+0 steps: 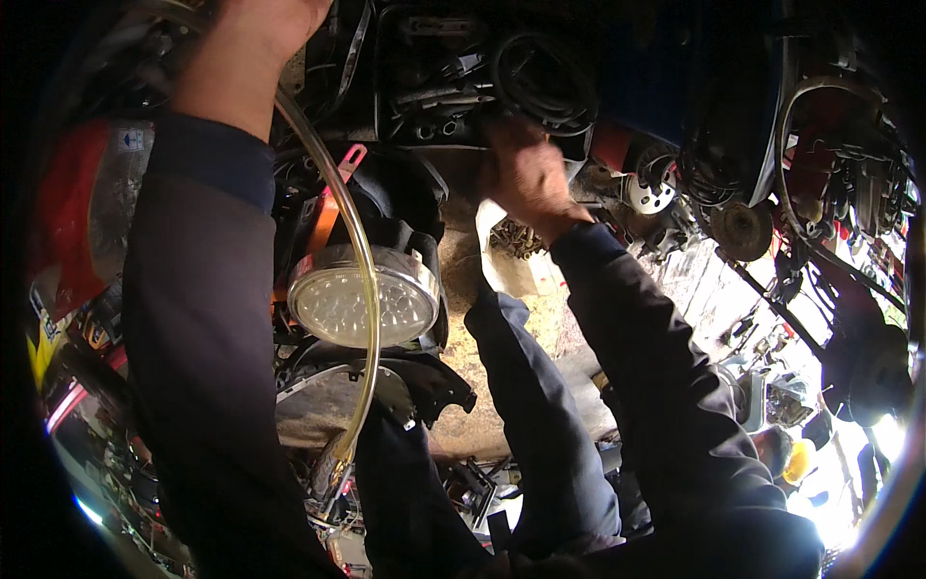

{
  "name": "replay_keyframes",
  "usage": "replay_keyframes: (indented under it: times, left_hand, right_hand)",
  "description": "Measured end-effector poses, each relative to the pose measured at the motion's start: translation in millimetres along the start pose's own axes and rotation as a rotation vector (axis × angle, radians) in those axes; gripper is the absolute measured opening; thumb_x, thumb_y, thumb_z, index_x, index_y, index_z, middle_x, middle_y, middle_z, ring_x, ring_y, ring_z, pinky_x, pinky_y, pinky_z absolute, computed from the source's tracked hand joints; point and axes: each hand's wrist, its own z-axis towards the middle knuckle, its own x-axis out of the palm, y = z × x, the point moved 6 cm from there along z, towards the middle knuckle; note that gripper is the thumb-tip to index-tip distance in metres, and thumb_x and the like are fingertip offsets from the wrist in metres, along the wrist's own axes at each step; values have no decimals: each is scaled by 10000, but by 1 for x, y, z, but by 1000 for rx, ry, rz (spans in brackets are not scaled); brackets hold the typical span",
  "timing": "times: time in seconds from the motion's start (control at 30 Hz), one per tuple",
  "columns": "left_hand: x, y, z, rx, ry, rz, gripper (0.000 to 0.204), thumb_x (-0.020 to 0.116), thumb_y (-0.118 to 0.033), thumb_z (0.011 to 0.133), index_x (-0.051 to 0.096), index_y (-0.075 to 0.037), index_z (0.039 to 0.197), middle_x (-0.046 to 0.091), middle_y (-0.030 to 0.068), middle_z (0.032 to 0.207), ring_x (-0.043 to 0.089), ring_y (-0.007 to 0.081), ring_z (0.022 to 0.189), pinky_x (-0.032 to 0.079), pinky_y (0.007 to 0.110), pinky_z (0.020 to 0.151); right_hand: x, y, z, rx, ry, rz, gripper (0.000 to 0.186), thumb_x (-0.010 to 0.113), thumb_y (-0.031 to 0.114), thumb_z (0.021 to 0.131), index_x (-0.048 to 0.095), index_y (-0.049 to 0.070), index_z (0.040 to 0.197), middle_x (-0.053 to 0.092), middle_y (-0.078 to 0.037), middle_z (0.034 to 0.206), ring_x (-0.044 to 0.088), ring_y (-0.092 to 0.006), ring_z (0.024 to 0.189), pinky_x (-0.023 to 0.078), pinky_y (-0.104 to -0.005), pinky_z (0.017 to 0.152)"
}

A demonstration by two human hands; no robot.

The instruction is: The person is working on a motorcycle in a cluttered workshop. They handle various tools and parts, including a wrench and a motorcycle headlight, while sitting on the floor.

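My left hand (258, 27) is raised at the top edge, its fingers mostly out of frame. A clear yellowish hose (367, 381) hangs beside that arm, across a round chrome lamp (338, 299). My right hand (533, 177) is at the front edge of a black tray (424, 135) of tools and coiled black cable (545, 82). Its fingers are blurred and in shadow; what they hold, if anything, I cannot make out. Below it stands a pale container (490, 256) of small rusty fasteners (519, 239). An orange tool with a red loop (328, 207) lies behind the lamp.
Red panels (82, 222) crowd the left. Metal parts, a white perforated disc (648, 193) and hanging cables pack the right. My dark-trousered legs (540, 425) are below, over a worn tan surface (449, 270), with black plastic pieces (434, 391) and more clutter around them.
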Motion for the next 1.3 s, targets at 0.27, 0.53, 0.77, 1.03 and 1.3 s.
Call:
replay_keyframes:
  times: [0.27,0.53,0.77,1.03,1.3]
  left_hand:
    - [-22,9,-33,176,-143,564,261,627,-144,920,613,-78,1171,634,67,1132,606,253,1074,482,399,954]
    - [-16,69,-88,-295,-203,621,534,697,-428,837,588,-75,1222,622,93,1152,575,246,1101,485,406,899]
    - [-9,74,-100,-449,-63,-6,253,595,-170,908,642,-28,1112,666,73,1048,634,206,982,499,341,922]
    - [-92,-5,-98,16,-420,-40,42,591,-44,900,587,-34,941,532,45,816,507,155,717,506,293,737]
    - [-83,-14,-107,93,-459,151,155,626,-83,918,607,6,1044,522,27,869,511,127,783,515,445,1020]
  right_hand:
    - [-3,-50,48,209,182,-425,524,655,171,749,556,53,1250,598,-153,1196,478,-369,1190,460,-499,907]
    - [-72,-15,53,14,-246,-26,335,672,247,759,637,56,1032,641,-122,702,626,-306,616,508,-435,596]
    - [-64,113,44,-121,-345,243,403,671,162,719,605,18,1090,630,-187,952,622,-361,900,494,-470,784]
    - [-26,-37,16,383,-415,268,522,726,360,752,622,65,1169,642,-151,1044,610,-349,978,492,-448,832]
    - [31,-126,26,976,-186,1223,578,801,302,770,574,89,1258,630,-84,1157,578,-254,1030,490,-424,803]
